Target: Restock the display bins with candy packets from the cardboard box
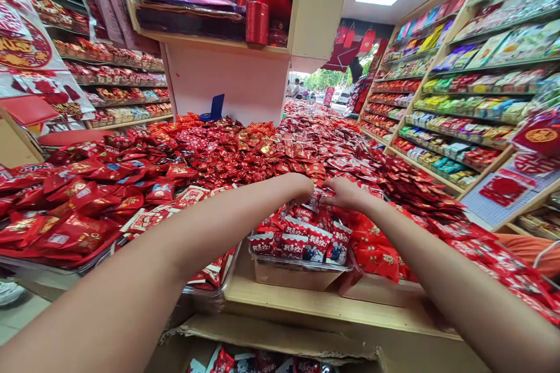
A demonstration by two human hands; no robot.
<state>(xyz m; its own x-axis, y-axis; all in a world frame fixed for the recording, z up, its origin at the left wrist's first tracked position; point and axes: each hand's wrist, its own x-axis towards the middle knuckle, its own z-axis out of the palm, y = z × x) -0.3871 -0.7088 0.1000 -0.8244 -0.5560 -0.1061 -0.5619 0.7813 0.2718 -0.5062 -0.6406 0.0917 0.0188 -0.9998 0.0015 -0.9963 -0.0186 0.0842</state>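
Both my arms reach forward over a shop display heaped with red wrapped sweets. My left hand (301, 185) and my right hand (345, 193) meet above a clear tray (297, 262) filled with red-and-white candy packets (301, 242). The fingers of both hands curl down into the packets at the top of that tray's pile and seem to pinch a packet (315, 198) between them. The fingertips are hidden among the wrappers.
Red sweet packets (245, 151) cover the long table ahead. Shelves of packaged goods (464, 105) line the right wall and more shelves (114, 87) the left. An open cardboard box (262, 355) of packets sits below the table edge. A pillar (231, 81) stands behind the display.
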